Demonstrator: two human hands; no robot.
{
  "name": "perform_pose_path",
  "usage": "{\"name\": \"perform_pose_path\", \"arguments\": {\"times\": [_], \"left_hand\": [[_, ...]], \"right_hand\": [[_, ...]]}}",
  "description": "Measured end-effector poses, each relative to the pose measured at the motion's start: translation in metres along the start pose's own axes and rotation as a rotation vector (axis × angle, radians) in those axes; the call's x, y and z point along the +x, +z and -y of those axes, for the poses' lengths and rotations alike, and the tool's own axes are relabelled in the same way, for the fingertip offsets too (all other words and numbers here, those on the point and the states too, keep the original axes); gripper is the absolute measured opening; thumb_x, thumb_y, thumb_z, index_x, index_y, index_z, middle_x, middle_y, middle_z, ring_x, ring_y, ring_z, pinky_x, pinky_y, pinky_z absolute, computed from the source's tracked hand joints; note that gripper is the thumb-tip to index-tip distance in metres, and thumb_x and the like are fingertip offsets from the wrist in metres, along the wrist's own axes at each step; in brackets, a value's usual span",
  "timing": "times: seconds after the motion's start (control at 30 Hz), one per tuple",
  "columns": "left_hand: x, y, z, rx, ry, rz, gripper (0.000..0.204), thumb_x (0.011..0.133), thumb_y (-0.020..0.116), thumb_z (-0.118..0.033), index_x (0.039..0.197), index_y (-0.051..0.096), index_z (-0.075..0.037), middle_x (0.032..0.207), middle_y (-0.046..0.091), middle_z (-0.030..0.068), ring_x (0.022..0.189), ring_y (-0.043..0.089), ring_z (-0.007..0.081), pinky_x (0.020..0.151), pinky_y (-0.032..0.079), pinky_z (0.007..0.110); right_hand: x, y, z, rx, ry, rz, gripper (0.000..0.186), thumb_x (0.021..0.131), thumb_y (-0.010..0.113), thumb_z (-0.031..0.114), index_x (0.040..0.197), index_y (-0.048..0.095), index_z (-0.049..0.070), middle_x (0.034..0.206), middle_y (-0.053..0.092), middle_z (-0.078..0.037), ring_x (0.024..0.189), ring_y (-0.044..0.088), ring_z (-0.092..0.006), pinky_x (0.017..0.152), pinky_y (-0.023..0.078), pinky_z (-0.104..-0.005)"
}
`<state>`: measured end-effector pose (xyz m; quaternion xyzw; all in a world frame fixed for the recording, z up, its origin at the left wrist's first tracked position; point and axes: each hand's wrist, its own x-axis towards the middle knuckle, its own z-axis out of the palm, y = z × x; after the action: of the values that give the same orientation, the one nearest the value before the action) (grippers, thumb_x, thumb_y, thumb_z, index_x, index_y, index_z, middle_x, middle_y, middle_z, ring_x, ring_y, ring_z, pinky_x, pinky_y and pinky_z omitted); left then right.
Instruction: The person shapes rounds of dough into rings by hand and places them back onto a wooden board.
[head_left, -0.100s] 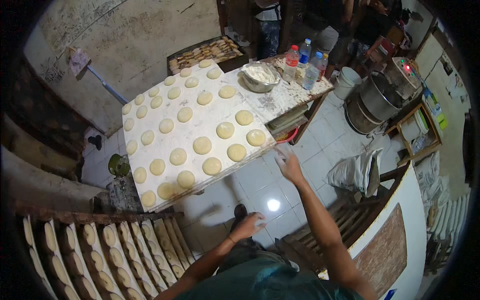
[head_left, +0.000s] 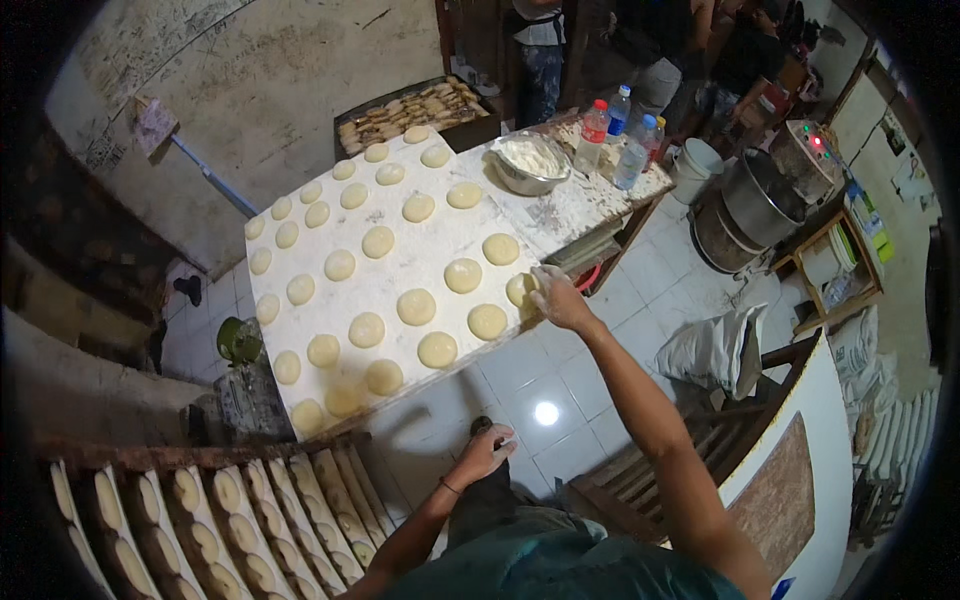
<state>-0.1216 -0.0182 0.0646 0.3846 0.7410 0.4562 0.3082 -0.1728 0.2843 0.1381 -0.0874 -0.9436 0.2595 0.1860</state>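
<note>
Rows of flattened round dough pieces (head_left: 416, 307) lie on a floured white board (head_left: 420, 240). My right hand (head_left: 560, 297) reaches the board's right corner, its fingers extended over the edge of the dough round (head_left: 521, 290) there. They appear to touch it, and part of that round is hidden behind them. Low in front of my body, away from the board, my left hand (head_left: 485, 452) hangs with loosely curved fingers and nothing visible in it.
A metal bowl of flour (head_left: 528, 163) and several bottles (head_left: 592, 135) stand on the floury table (head_left: 550, 215). At lower left is a rack of dough-filled trays (head_left: 215, 510). A white sack (head_left: 710, 350) and a mixer (head_left: 750, 205) stand right. People (head_left: 540, 60) are at the back.
My right hand has moved left and up, from beside the board onto the corner dough round. The left hand's fingers have curled slightly. The view has shifted a little.
</note>
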Motion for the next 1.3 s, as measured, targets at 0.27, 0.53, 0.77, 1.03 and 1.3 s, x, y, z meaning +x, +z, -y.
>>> {"name": "perform_pose_path", "arguments": {"times": [0.27,0.53,0.77,1.03,1.3], "left_hand": [[0.021,-0.025,-0.012,-0.277,-0.054,-0.173,0.032,0.079,0.06,-0.015,0.105,0.051,0.001,0.101,0.056,0.0142,0.093,0.054,0.0236,0.079,0.043,0.032],[0.092,-0.023,-0.096,-0.449,0.056,-0.225,0.042,0.08,0.061,-0.024,0.11,0.049,0.003,0.095,0.058,0.0118,0.085,0.054,0.0159,0.075,0.044,0.028],[0.101,0.01,-0.142,-0.344,0.166,-0.177,0.037,0.079,0.061,-0.012,0.109,0.047,0.002,0.094,0.057,0.0088,0.083,0.054,0.0151,0.075,0.044,0.029],[0.117,0.065,-0.179,-0.132,0.175,-0.213,0.042,0.072,0.057,0.0,0.111,0.039,0.0,0.092,0.054,0.0135,0.076,0.055,0.0221,0.069,0.045,0.029],[0.116,0.064,-0.189,-0.852,-0.029,-0.107,0.044,0.068,0.058,0.001,0.109,0.042,-0.006,0.086,0.056,0.0118,0.082,0.059,0.0195,0.07,0.047,0.036]], "right_hand": [[-0.001,0.014,0.005,-0.179,0.181,0.444,0.041,0.065,0.061,0.032,0.091,0.056,0.0,0.084,0.057,-0.024,0.079,0.056,-0.0377,0.067,0.045,-0.0437],[-0.09,-0.046,0.093,0.638,0.455,0.02,0.031,0.071,0.067,0.013,0.098,0.06,0.0,0.08,0.062,-0.008,0.073,0.056,-0.0107,0.066,0.046,-0.0258],[-0.137,-0.074,0.077,0.627,0.494,-0.146,0.026,0.071,0.062,0.012,0.094,0.06,0.0,0.081,0.062,-0.013,0.071,0.059,-0.0162,0.066,0.046,-0.027],[-0.172,-0.084,0.031,0.578,0.587,-0.387,0.019,0.068,0.059,0.004,0.086,0.059,0.0,0.078,0.06,-0.009,0.073,0.058,-0.0145,0.065,0.046,-0.0265],[-0.168,-0.088,0.034,1.321,0.766,-0.406,0.038,0.07,0.055,-0.005,0.106,0.044,0.001,0.086,0.052,-0.009,0.071,0.053,-0.015,0.066,0.045,-0.0262]]}}
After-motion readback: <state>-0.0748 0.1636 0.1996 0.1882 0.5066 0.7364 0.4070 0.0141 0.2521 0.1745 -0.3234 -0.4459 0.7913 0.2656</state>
